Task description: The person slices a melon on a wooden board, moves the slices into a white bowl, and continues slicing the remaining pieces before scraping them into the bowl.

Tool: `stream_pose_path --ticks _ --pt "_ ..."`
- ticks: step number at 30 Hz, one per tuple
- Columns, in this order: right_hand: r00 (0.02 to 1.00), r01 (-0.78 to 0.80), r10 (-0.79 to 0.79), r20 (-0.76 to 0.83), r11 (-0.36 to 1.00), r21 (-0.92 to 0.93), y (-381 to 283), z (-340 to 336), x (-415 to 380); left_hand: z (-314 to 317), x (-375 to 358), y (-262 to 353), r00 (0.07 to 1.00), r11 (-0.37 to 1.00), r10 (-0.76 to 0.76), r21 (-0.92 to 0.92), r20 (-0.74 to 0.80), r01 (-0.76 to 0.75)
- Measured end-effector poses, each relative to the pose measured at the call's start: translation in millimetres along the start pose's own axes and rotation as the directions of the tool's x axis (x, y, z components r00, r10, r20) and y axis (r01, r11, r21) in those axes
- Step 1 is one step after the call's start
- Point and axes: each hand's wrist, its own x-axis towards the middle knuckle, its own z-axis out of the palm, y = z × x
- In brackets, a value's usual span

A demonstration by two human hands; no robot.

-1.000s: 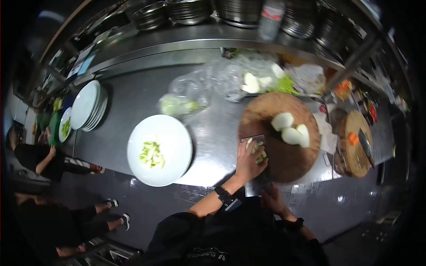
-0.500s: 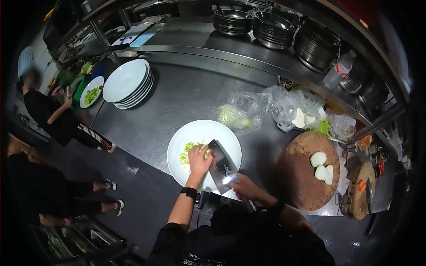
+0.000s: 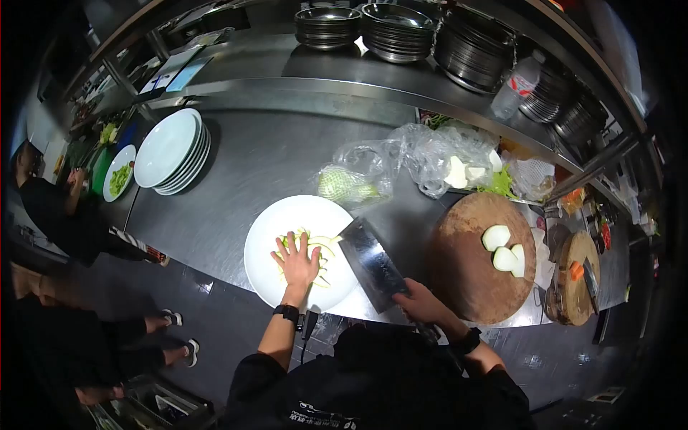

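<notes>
My left hand [image 3: 297, 266] lies with its fingers spread over green sliced pieces [image 3: 320, 244] on a large white plate [image 3: 261, 240]. My right hand [image 3: 423, 304] is wrapped round the handle of a wide cleaver [image 3: 373, 261], whose blade reaches over the plate's right edge. The round wooden board [image 3: 466, 251] right of the cleaver bears several pale peeled pieces [image 3: 504, 259]. Behind the plate, a pale green vegetable [image 3: 344, 185] sits in a clear plastic bag [image 3: 387, 154].
Stacked white plates [image 3: 168, 147] stand at the left. Metal bowls [image 3: 398, 29] and a bottle [image 3: 517, 84] are on the shelf. A smaller board [image 3: 571, 287] at the right holds a knife [image 3: 590, 279] and an orange piece. Co-workers [image 3: 54, 215] stand at the left.
My left hand has spread out flat over the slices. The cleaver has shifted right, away from the plate's middle, with my right hand. The camera view has turned somewhat.
</notes>
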Motion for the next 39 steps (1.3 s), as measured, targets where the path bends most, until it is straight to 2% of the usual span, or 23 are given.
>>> stream_pose_path --ticks 2,3,7,9,10,11,13,17,18,20,21,23,25,27,29,31,32,33,35,36,37,38,39 --pt "0.998 0.059 -0.058 0.025 0.998 -0.028 10 3 5 12 5 1 0.993 0.983 0.116 -0.139 -0.033 -0.119" --pt "0.998 0.059 -0.059 0.018 0.998 -0.022 15 4 5 8 6 4 0.992 0.982 0.124 -0.139 -0.031 -0.127" --pt "0.995 0.093 -0.093 0.031 0.996 0.008 27 8 11 -5 -1 18 0.998 0.998 0.045 -0.035 -0.037 -0.047" --pt "0.991 0.117 -0.12 0.063 0.991 0.059 25 14 15 -12 -9 24 0.917 0.901 0.393 -0.169 -0.07 -0.399" --pt "0.99 0.092 -0.101 0.098 0.992 0.089 20 17 19 -17 -15 26 0.841 0.833 0.541 -0.15 0.021 -0.532" --pt "0.988 0.068 -0.083 0.129 0.99 0.12 16 21 22 -20 -19 24 0.833 0.826 0.552 -0.149 0.018 -0.544" --pt "0.985 0.111 -0.13 0.116 0.981 0.158 29 22 27 -18 -19 20 0.882 0.891 0.449 -0.144 0.145 -0.43" --pt "0.988 0.155 -0.155 0.012 0.987 -0.033 39 -11 -20 -10 -12 1 0.926 0.925 0.377 -0.063 0.035 -0.374" --pt "0.99 0.137 -0.137 -0.018 0.99 -0.023 40 -21 -42 -12 -13 16 0.914 0.914 0.402 -0.082 0.05 -0.397" --pt "0.981 0.124 -0.125 -0.146 0.992 -0.019 53 -51 -89 -16 -9 48 0.88 0.874 0.436 -0.146 -0.186 -0.464" --pt "0.973 0.135 -0.126 -0.193 0.99 0.035 75 -67 -107 -13 -8 72 0.877 0.868 0.444 -0.154 -0.182 -0.472" --pt "0.942 0.123 -0.078 -0.326 0.985 0.119 107 -97 -148 -8 -16 143 0.861 0.74 0.504 -0.481 -0.066 -0.47" --pt "0.905 0.1 -0.024 -0.424 0.982 0.159 130 -125 -187 -11 -34 228 0.701 0.567 0.699 -0.488 -0.141 -0.663" --pt "0.825 0.156 0.101 -0.555 0.905 0.396 160 -152 -217 4 -50 307 0.569 0.405 0.817 -0.609 -0.093 -0.682" --pt "0.799 0.197 0.096 -0.593 0.891 0.41 188 -177 -238 14 -67 382 0.483 0.422 0.876 -0.498 0.007 -0.758" --pt "0.782 0.235 0.095 -0.616 0.871 0.431 215 -203 -256 45 -79 440 0.381 0.354 0.923 -0.264 -0.059 -0.897" --pt "0.8 0.214 0.095 -0.592 0.877 0.43 230 -215 -260 57 -86 461 0.412 0.426 0.905 -0.283 0.111 -0.86" --pt "0.818 0.194 0.099 -0.567 0.88 0.433 247 -224 -264 62 -87 475 0.395 0.416 0.909 -0.267 0.129 -0.87" --pt "0.858 0.162 0.101 -0.504 0.877 0.452 277 -237 -272 74 -97 490 0.55 0.612 0.773 -0.142 0.317 -0.778" --pt "0.873 0.101 0.089 -0.479 0.928 0.358 272 -246 -282 73 -98 481 0.485 0.545 0.836 -0.289 0.257 -0.787" --pt "0.891 0.045 0.074 -0.447 0.967 0.25 268 -255 -289 60 -103 476 0.451 0.526 0.849 -0.351 0.275 -0.775" --pt "0.907 -0.04 0.101 -0.409 0.987 0.157 267 -262 -291 61 -107 464 0.426 0.465 0.884 -0.287 0.192 -0.837" --pt "0.917 -0.035 0.094 -0.387 0.987 0.158 268 -268 -291 62 -111 449 0.39 0.405 0.914 -0.211 0.107 -0.89"
